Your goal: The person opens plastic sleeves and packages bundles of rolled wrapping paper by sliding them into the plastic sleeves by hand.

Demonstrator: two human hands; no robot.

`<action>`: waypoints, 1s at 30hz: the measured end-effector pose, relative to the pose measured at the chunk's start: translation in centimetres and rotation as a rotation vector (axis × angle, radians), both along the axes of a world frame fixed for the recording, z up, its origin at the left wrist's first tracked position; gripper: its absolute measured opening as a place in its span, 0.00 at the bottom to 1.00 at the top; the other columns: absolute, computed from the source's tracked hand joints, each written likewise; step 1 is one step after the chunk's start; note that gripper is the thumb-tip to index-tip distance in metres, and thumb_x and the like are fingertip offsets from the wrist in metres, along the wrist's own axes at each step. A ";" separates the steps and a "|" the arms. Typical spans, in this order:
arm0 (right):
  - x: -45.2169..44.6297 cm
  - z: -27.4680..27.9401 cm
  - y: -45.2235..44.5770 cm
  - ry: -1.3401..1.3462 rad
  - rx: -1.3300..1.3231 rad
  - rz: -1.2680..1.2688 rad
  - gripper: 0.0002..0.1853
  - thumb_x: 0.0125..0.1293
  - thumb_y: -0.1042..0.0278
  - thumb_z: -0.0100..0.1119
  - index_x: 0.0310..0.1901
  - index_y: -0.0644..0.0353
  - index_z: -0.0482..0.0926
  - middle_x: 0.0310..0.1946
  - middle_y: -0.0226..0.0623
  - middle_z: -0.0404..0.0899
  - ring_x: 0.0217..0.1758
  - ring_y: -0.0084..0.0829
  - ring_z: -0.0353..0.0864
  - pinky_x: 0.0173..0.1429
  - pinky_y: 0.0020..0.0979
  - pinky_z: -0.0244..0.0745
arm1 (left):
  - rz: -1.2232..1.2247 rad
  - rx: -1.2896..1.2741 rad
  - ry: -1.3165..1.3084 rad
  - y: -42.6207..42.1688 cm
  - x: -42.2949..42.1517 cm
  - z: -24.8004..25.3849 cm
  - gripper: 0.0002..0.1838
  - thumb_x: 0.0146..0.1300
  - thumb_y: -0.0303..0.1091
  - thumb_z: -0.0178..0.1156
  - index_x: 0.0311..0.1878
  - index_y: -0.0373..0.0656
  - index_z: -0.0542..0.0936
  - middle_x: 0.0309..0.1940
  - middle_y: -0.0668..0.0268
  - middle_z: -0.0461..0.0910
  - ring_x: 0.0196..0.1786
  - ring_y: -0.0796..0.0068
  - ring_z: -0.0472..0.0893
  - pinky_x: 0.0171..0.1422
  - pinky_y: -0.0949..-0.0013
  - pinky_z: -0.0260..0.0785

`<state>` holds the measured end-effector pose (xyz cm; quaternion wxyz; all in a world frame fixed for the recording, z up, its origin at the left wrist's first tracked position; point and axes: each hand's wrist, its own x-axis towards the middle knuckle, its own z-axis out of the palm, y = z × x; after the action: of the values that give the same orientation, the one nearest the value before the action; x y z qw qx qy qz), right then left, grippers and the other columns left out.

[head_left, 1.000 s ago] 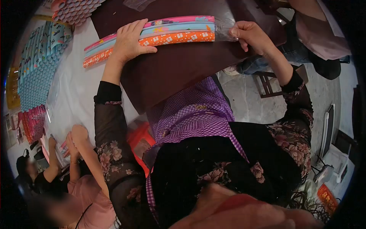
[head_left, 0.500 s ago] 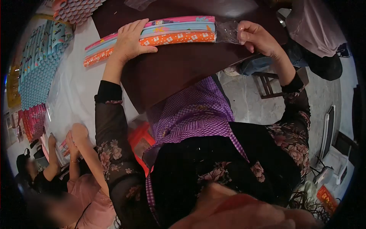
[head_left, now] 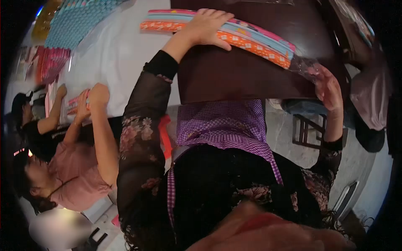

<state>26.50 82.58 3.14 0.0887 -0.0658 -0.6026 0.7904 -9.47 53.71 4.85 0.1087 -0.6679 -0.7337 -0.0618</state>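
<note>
A bundle of patterned paper rolls, pink, light blue and orange, lies across the dark table in a clear plastic sleeve. My left hand rests flat over the middle of the bundle, fingers stretched to the far side and thumb out on the orange roll. The sleeve's loose plastic end sticks out past the rolls on the right. Curled fingers of my right hand are at the tip of that plastic; their exact hold is partly blurred.
The dark tabletop adjoins a white surface on the left. Stacked blue rolls and pink rolls stand there. Two co-workers sit at left; one person's hands hold small rolls. A dark stool is below right.
The view has turned, so the bundle appears farther right and slants down toward my right hand. My left hand stays on the rolls. My right hand is lower, still at the plastic end.
</note>
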 end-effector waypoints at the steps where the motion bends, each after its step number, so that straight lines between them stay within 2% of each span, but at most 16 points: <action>1: -0.3 -0.1 -0.4 -0.010 0.045 0.052 0.35 0.65 0.46 0.61 0.66 0.62 0.68 0.56 0.47 0.77 0.17 0.13 0.63 0.18 0.17 0.58 | 0.014 -0.019 0.004 0.0 0.2 0.1 0.57 0.40 0.72 0.67 0.70 0.47 0.65 0.66 0.56 0.68 0.68 0.54 0.65 0.71 0.54 0.53; 3: -0.7 -0.4 -1.1 -0.056 0.124 0.142 0.36 0.62 0.49 0.65 0.66 0.61 0.68 0.55 0.46 0.78 0.17 0.12 0.63 0.19 0.17 0.58 | 0.047 -0.014 0.009 -0.1 0.3 -0.2 0.57 0.39 0.73 0.67 0.70 0.46 0.65 0.66 0.56 0.68 0.69 0.55 0.65 0.72 0.54 0.52; 5: -1.2 -0.7 -1.9 -0.185 0.200 0.118 0.33 0.63 0.53 0.65 0.66 0.59 0.68 0.47 0.39 0.80 0.17 0.12 0.61 0.20 0.16 0.58 | 0.060 -0.009 0.008 0.0 0.2 -0.2 0.58 0.38 0.73 0.66 0.70 0.46 0.65 0.67 0.56 0.67 0.69 0.55 0.64 0.73 0.55 0.51; 6: -1.4 -0.5 -2.0 -0.177 0.205 0.128 0.33 0.63 0.53 0.65 0.66 0.59 0.68 0.47 0.39 0.80 0.17 0.12 0.61 0.20 0.16 0.58 | 0.058 -0.039 -0.018 0.1 0.2 0.0 0.58 0.38 0.73 0.67 0.70 0.46 0.65 0.67 0.57 0.67 0.70 0.56 0.63 0.73 0.55 0.50; 9: -1.7 -0.3 -1.4 -0.462 0.397 -0.001 0.19 0.69 0.60 0.59 0.57 0.60 0.77 0.34 0.26 0.77 0.18 0.10 0.61 0.20 0.16 0.56 | 0.059 -0.061 -0.050 0.0 0.3 0.2 0.57 0.39 0.72 0.67 0.70 0.45 0.65 0.68 0.57 0.66 0.71 0.56 0.62 0.74 0.55 0.49; 10: -1.5 -0.5 -0.7 -0.455 0.403 0.004 0.19 0.69 0.60 0.59 0.57 0.60 0.77 0.34 0.26 0.77 0.18 0.10 0.61 0.20 0.16 0.56 | 0.054 -0.055 -0.064 0.0 0.2 0.2 0.57 0.39 0.71 0.67 0.70 0.45 0.65 0.68 0.57 0.66 0.71 0.56 0.62 0.74 0.55 0.49; 12: -1.1 -1.1 0.2 -0.318 0.261 -0.087 0.10 0.71 0.62 0.56 0.43 0.59 0.80 0.35 0.26 0.77 0.18 0.10 0.62 0.20 0.16 0.55 | 0.057 -0.052 -0.071 -0.1 0.3 0.3 0.57 0.39 0.71 0.67 0.70 0.45 0.65 0.68 0.57 0.66 0.71 0.56 0.62 0.74 0.55 0.49; 13: -1.0 -1.3 0.2 -0.316 0.266 -0.080 0.10 0.71 0.62 0.56 0.43 0.59 0.80 0.35 0.26 0.77 0.18 0.10 0.62 0.20 0.16 0.55 | 0.051 -0.053 -0.083 -0.1 0.3 0.3 0.57 0.39 0.70 0.67 0.70 0.45 0.65 0.68 0.57 0.66 0.71 0.56 0.62 0.74 0.55 0.49; 16: -1.1 -0.6 -1.3 -0.210 0.203 -0.160 0.10 0.72 0.61 0.54 0.35 0.57 0.77 0.37 0.30 0.79 0.18 0.11 0.62 0.20 0.17 0.55 | 0.058 -0.053 -0.089 0.0 0.3 0.2 0.58 0.38 0.70 0.68 0.70 0.44 0.65 0.68 0.57 0.67 0.70 0.57 0.62 0.74 0.55 0.49; 18: -1.9 0.5 -2.7 -0.083 0.120 -0.060 0.12 0.72 0.59 0.54 0.33 0.57 0.75 0.42 0.36 0.81 0.17 0.13 0.63 0.20 0.18 0.58 | 0.059 -0.057 -0.093 -0.2 0.4 0.4 0.57 0.39 0.70 0.68 0.70 0.44 0.65 0.67 0.56 0.67 0.70 0.57 0.63 0.74 0.55 0.49; 19: -2.2 1.0 -3.2 -0.091 0.120 -0.080 0.12 0.72 0.59 0.54 0.33 0.57 0.75 0.42 0.36 0.81 0.17 0.13 0.63 0.20 0.18 0.58 | 0.054 -0.059 -0.095 -0.1 0.5 0.5 0.57 0.39 0.69 0.68 0.70 0.44 0.65 0.67 0.56 0.67 0.70 0.56 0.63 0.74 0.55 0.49; 21: -2.2 1.6 -3.2 -0.076 0.174 0.038 0.13 0.72 0.58 0.53 0.34 0.57 0.74 0.46 0.42 0.82 0.17 0.14 0.63 0.20 0.19 0.61 | 0.003 -0.001 -0.084 -0.1 -0.1 -0.3 0.55 0.41 0.69 0.68 0.70 0.44 0.65 0.67 0.56 0.67 0.70 0.55 0.63 0.73 0.54 0.50; 23: -1.7 0.7 -1.9 -0.111 0.249 0.076 0.12 0.72 0.59 0.53 0.36 0.58 0.74 0.46 0.41 0.82 0.18 0.14 0.64 0.21 0.19 0.62 | 0.002 -0.008 -0.064 0.0 -0.2 -0.4 0.55 0.42 0.69 0.68 0.70 0.46 0.65 0.67 0.56 0.67 0.70 0.54 0.64 0.74 0.53 0.50; 27: -1.5 0.1 -0.9 -0.085 0.322 0.150 0.12 0.72 0.62 0.53 0.48 0.60 0.77 0.41 0.33 0.83 0.21 0.13 0.67 0.24 0.17 0.65 | 0.014 -0.006 -0.048 0.3 -0.4 -0.9 0.55 0.41 0.70 0.68 0.71 0.49 0.64 0.67 0.56 0.67 0.70 0.54 0.64 0.74 0.52 0.50; 29: -1.8 2.4 -2.3 -0.152 0.381 0.223 0.14 0.71 0.62 0.56 0.54 0.58 0.76 0.41 0.30 0.82 0.24 0.13 0.69 0.28 0.17 0.68 | -0.008 0.001 -0.055 0.4 -0.2 -0.8 0.55 0.40 0.68 0.69 0.70 0.47 0.66 0.65 0.57 0.69 0.68 0.55 0.65 0.73 0.53 0.51; 30: -1.8 1.5 -1.6 -0.250 0.459 0.253 0.18 0.67 0.64 0.60 0.58 0.55 0.75 0.49 0.31 0.80 0.30 0.16 0.72 0.34 0.20 0.72 | 0.012 0.005 -0.053 0.4 -0.2 -0.7 0.54 0.39 0.66 0.70 0.68 0.45 0.67 0.64 0.57 0.70 0.67 0.56 0.66 0.73 0.54 0.52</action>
<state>24.74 80.95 4.67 -0.0730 -0.0651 -0.7755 0.6237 -9.66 54.09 4.17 0.0914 -0.6614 -0.7400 -0.0807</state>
